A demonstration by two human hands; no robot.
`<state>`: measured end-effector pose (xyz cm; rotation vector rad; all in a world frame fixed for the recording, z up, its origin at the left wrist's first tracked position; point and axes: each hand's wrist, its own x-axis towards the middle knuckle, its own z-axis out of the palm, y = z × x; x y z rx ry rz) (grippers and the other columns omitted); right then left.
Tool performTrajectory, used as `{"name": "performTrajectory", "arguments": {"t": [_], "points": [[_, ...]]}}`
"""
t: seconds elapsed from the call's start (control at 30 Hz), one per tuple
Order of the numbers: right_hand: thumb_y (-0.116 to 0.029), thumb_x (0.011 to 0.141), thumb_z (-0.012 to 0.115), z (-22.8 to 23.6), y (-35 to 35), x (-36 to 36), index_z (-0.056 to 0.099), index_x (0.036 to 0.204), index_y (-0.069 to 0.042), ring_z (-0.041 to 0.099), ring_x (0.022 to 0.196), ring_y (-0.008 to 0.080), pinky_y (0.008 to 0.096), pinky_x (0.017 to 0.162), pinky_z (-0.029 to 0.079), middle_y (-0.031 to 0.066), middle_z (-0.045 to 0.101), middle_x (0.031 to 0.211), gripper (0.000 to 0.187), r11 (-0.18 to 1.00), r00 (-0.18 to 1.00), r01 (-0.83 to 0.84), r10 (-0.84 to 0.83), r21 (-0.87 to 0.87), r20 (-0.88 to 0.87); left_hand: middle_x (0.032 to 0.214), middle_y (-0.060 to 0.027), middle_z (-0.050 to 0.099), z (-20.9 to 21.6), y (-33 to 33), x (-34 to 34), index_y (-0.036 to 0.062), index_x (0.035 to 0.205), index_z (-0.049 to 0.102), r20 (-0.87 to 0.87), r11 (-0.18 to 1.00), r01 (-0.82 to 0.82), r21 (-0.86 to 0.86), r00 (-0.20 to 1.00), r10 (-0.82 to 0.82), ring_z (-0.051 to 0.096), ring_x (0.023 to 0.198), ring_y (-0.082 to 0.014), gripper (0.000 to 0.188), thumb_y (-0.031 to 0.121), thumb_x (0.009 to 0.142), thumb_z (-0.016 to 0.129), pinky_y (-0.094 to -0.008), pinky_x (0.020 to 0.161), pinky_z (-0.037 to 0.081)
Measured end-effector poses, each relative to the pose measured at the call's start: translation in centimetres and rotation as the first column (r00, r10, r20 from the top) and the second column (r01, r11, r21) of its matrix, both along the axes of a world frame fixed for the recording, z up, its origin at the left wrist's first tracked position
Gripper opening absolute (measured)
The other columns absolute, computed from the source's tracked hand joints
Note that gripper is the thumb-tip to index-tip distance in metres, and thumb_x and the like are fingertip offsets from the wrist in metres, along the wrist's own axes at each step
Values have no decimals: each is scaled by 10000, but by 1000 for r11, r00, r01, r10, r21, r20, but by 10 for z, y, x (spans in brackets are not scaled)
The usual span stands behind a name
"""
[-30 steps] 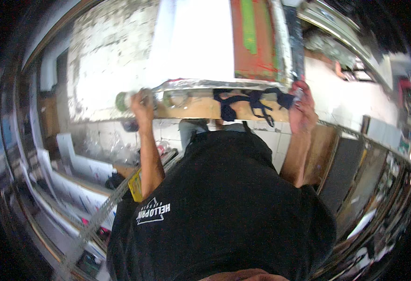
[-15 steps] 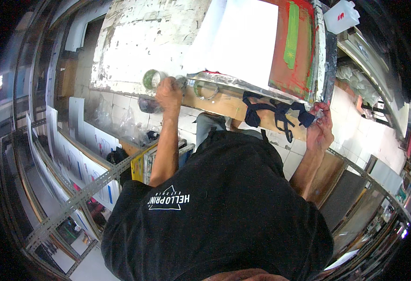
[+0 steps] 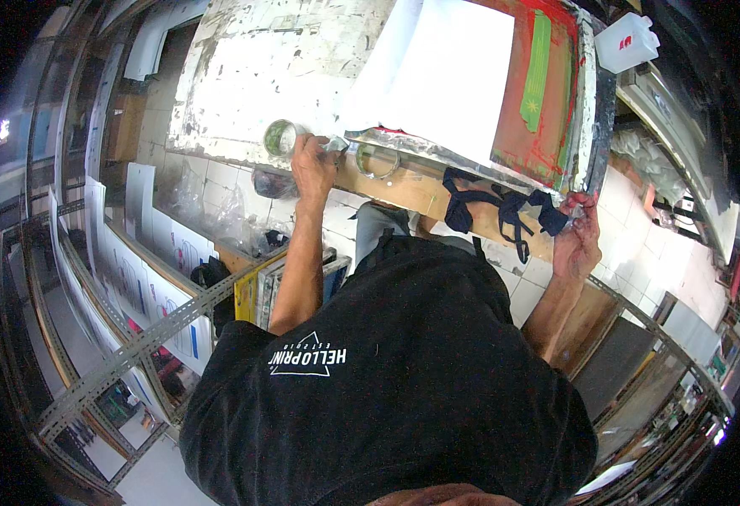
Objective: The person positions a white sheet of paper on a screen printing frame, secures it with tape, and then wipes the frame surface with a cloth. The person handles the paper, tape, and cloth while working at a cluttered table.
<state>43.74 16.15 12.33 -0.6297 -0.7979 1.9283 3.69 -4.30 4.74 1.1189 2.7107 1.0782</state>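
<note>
A screen printing frame (image 3: 589, 110) with red-stained mesh (image 3: 505, 126) lies at the right of the worktable (image 3: 243, 93), partly under a large white sheet (image 3: 446, 76). My left hand (image 3: 313, 173) is closed at the table's near edge, beside a roll of tape (image 3: 280, 137); a small greyish piece shows at its fingertips, its kind unclear. With reddish-stained fingers bent together, my right hand (image 3: 578, 236) is at the frame's near right corner. Something clear and crumpled shows by its fingers, next to a dark blue cloth strip (image 3: 513, 215) hanging along the edge.
A second tape roll (image 3: 378, 160) sits on a wooden ledge (image 3: 408, 192) between my hands. A green tape strip (image 3: 536, 76) lies on the mesh. At the far right stands a white plastic jug (image 3: 627, 42). Metal racks (image 3: 151, 333) holding boards flank me on both sides.
The table and everything on it sit slightly further right and lower in the picture. My left hand has shifted slightly right; my right hand stays at the frame's corner.
</note>
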Motion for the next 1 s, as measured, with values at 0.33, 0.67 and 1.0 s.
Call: {"name": "performTrajectory", "arguments": {"t": [0.33, 0.67, 1.0], "points": [[-77, 708, 636, 4, 0, -4, 478, 1206, 91, 540, 1053, 223, 317, 956, 428, 149, 546, 1118, 548, 993, 990, 116, -114, -21, 83, 831, -90, 636, -4, 0, 0, 43, 888, 679, -227, 966, 129, 225, 971, -77, 579, 672, -209, 176, -56, 743, 685, -321, 602, 454], [-108, 631, 652, 19, -12, -27, 508, 1161, 63, 564, 1015, 228, 333, 926, 449, 146, 571, 1079, 575, 995, 999, -31, 28, -92, -36, 849, -146, 685, 108, 105, 159, 46, 1027, 660, 266, 617, 702, 354, 557, -787, 670, 721, -306, 308, 105, 739, 754, -408, 631, 520], [-88, 707, 646, 26, 10, 52, 516, 1160, 63, 512, 825, 141, 261, 749, 427, 82, 542, 965, 495, 936, 934, 348, -351, 45, 73, 848, -147, 697, 38, 115, 165, 34, 1010, 666, 130, 410, 895, 174, 392, -911, 680, 767, -341, 239, 38, 770, 665, -416, 676, 540]]}}
